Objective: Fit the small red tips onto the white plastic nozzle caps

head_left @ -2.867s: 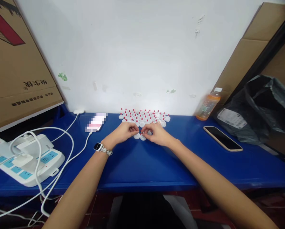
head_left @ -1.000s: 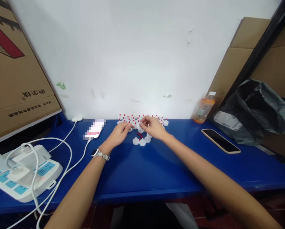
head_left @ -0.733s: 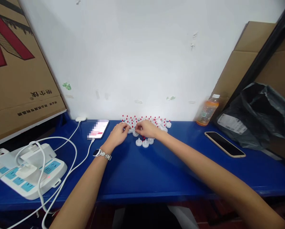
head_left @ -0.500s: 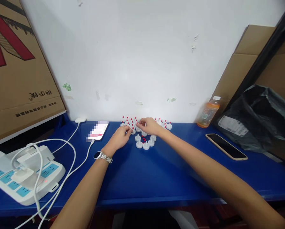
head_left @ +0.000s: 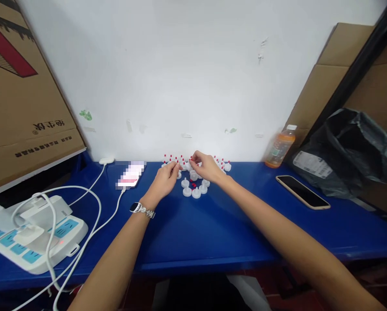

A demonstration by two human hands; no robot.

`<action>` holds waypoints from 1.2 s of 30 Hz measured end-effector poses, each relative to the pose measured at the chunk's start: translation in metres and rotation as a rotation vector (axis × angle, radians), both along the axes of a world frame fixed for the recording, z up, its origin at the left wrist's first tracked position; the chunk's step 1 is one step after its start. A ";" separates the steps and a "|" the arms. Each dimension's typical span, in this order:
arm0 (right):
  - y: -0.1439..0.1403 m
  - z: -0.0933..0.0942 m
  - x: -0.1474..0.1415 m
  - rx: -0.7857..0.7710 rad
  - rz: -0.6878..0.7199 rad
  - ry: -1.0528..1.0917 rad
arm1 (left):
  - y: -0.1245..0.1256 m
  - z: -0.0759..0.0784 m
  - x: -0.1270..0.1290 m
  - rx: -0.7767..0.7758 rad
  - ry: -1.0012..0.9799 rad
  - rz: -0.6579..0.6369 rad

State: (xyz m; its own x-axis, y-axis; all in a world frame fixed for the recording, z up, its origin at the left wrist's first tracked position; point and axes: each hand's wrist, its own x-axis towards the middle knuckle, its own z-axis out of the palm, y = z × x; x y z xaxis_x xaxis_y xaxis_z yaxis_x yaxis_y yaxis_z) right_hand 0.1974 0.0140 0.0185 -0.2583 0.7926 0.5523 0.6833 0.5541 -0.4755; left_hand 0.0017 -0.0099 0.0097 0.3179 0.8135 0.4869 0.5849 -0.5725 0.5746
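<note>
Left hand [head_left: 163, 180]: centre frame, fingertips pinched at the red-tipped white caps [head_left: 196, 163]; whether it grips one, cannot tell
Right hand [head_left: 207, 166]: pinching a cap beside it
Table [head_left: 213, 224]: blue; bare caps [head_left: 193, 189] just below the hands

Both arms are bare, with no sleeves showing at all. The left hand [head_left: 163, 181] has a watch [head_left: 142, 210] on its wrist, with a small dark face and a shiny silver band. The right hand [head_left: 209, 167] wears nothing.

Blurred phone screen [head_left: 130, 174]
</note>
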 end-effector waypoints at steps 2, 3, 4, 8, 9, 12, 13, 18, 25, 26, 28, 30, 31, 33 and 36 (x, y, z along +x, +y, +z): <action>-0.014 -0.002 0.008 -0.064 0.073 0.110 | -0.002 0.002 0.014 0.019 -0.032 -0.015; -0.019 -0.004 0.011 -0.092 0.100 0.145 | -0.002 0.001 0.020 0.025 -0.031 -0.026; -0.024 -0.006 0.013 -0.108 0.122 0.166 | -0.002 0.000 0.027 0.024 -0.017 -0.041; -0.035 -0.010 0.015 -0.063 0.139 0.195 | -0.001 -0.006 0.041 0.037 0.091 -0.071; -0.037 -0.009 0.014 -0.048 0.130 0.201 | -0.002 -0.007 0.041 0.053 0.115 -0.081; -0.043 -0.008 0.010 -0.015 0.120 0.210 | -0.005 -0.007 0.042 0.096 0.118 -0.105; -0.044 -0.007 0.010 -0.001 0.119 0.199 | -0.006 -0.005 0.042 0.099 0.099 -0.099; -0.040 -0.005 0.023 0.099 -0.017 0.219 | -0.009 0.003 0.033 0.077 -0.105 0.111; -0.029 -0.013 0.034 0.067 -0.089 0.372 | 0.000 -0.014 0.015 0.079 0.198 -0.178; -0.027 -0.014 0.032 0.085 -0.094 0.363 | 0.002 -0.016 0.014 0.070 0.213 -0.182; -0.020 -0.014 0.024 0.080 -0.103 0.338 | 0.004 -0.016 0.012 0.048 0.205 -0.168; -0.011 -0.012 0.015 0.016 -0.055 0.313 | 0.004 -0.013 0.008 0.050 0.168 -0.136; -0.006 -0.011 0.011 -0.023 -0.015 0.287 | 0.005 -0.011 0.006 0.058 0.151 -0.113; 0.006 -0.008 0.002 -0.089 0.042 0.185 | 0.006 -0.010 0.000 0.070 0.132 -0.057; 0.021 -0.008 -0.009 -0.114 0.034 -0.091 | 0.007 -0.012 -0.005 0.045 0.148 -0.007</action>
